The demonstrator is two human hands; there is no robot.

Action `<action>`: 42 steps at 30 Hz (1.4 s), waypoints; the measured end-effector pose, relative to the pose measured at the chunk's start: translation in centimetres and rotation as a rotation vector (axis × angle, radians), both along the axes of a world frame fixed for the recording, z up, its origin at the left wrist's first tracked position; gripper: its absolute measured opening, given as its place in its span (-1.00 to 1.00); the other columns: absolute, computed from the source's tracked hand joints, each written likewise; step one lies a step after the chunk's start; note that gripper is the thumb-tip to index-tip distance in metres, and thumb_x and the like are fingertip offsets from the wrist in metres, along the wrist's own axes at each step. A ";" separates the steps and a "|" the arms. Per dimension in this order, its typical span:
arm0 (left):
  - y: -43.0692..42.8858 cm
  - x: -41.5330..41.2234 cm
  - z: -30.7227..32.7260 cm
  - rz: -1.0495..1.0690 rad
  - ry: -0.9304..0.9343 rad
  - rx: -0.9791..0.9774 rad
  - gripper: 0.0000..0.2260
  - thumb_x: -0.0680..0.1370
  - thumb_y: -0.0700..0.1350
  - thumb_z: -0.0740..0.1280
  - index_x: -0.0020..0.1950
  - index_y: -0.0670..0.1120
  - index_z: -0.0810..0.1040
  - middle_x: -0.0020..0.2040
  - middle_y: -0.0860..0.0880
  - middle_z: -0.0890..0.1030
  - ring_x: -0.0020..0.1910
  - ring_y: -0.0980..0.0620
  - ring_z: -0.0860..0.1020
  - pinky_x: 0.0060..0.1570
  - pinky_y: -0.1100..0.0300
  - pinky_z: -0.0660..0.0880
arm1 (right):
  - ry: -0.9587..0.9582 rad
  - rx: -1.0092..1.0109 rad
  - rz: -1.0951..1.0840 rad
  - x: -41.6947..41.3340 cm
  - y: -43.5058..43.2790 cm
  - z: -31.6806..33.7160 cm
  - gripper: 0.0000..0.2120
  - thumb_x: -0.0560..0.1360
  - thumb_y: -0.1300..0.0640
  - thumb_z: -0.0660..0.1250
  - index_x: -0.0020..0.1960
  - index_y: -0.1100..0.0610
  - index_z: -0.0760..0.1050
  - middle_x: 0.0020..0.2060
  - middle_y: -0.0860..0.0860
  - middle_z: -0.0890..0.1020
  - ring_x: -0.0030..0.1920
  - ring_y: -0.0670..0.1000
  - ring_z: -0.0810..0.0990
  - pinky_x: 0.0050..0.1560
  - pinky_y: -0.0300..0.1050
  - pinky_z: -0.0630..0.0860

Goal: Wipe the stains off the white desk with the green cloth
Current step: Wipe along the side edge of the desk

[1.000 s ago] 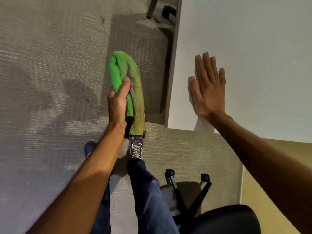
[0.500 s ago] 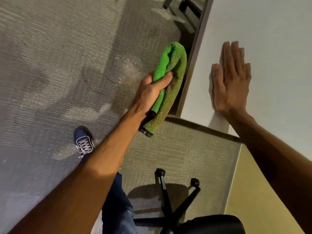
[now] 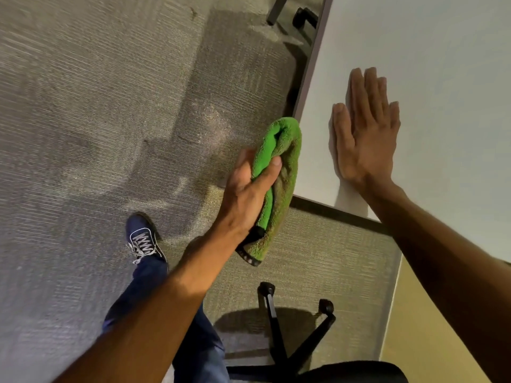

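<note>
The white desk (image 3: 442, 64) fills the upper right, its near-left corner pointing toward me. My right hand (image 3: 365, 134) lies flat on the desk near that corner, fingers straight and together, holding nothing. My left hand (image 3: 249, 194) grips the folded green cloth (image 3: 282, 172), thumb pressed across it. The cloth hangs over the carpet just off the desk's left edge, its upper fold touching or almost touching that edge. No stain shows on the visible desk surface.
A black office chair (image 3: 290, 341) with castor legs stands below the desk corner. Grey carpet (image 3: 96, 106) covers the floor on the left. My blue shoe (image 3: 143, 236) and trouser leg are beneath my left arm. Another chair's base (image 3: 301, 17) shows at the top.
My left hand has carried the cloth right, from over the open carpet to the desk's left edge. My right hand has stayed flat on the desk. My foot has stepped left.
</note>
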State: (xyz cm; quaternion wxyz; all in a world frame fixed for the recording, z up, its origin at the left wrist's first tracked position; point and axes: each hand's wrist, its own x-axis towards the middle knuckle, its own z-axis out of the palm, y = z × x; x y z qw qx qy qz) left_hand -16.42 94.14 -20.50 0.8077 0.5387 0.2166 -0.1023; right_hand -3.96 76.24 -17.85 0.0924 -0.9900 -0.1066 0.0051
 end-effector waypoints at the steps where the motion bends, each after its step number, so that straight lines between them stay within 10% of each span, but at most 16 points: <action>1: -0.3 0.7 0.2 0.015 -0.009 0.046 -0.75 0.55 0.06 0.30 0.14 -0.04 0.46 -0.02 -0.01 0.62 -0.07 0.08 0.63 -0.10 0.15 0.57 | 0.001 0.002 -0.001 0.0 0.0 0.1 -0.41 0.73 -0.16 -0.11 0.72 -0.01 -0.04 0.72 0.02 -0.01 0.72 0.05 -0.10 0.69 0.25 -0.12; 12: -0.5 17.3 0.6 -0.004 -0.023 0.234 -0.70 0.67 -0.06 0.23 0.33 -0.19 0.48 0.28 -0.26 0.52 0.17 -0.10 0.59 0.13 0.04 0.59 | -0.003 0.004 -0.002 -0.2 0.2 0.6 -0.38 0.71 -0.20 -0.11 0.71 0.00 0.02 0.71 0.03 0.04 0.72 0.05 -0.06 0.67 0.29 -0.06; 30: -0.4 0.5 0.9 -0.038 0.061 0.248 -0.72 0.57 0.14 0.24 0.21 0.05 0.47 0.15 -0.14 0.55 0.14 -0.09 0.56 0.17 -0.16 0.53 | 0.024 0.007 0.005 -0.1 0.4 1.1 -0.39 0.72 -0.15 -0.06 0.72 0.04 -0.01 0.72 0.05 0.00 0.72 0.07 -0.09 0.67 0.29 -0.10; 42: -0.6 18.1 1.0 0.018 0.004 0.371 -0.68 0.64 0.02 0.27 0.32 -0.11 0.54 0.25 -0.18 0.52 0.18 -0.07 0.56 0.17 0.06 0.55 | 0.039 -0.008 -0.005 -0.2 0.4 1.3 -0.38 0.72 -0.15 -0.08 0.72 0.03 -0.03 0.72 0.03 -0.02 0.72 0.05 -0.12 0.68 0.27 -0.13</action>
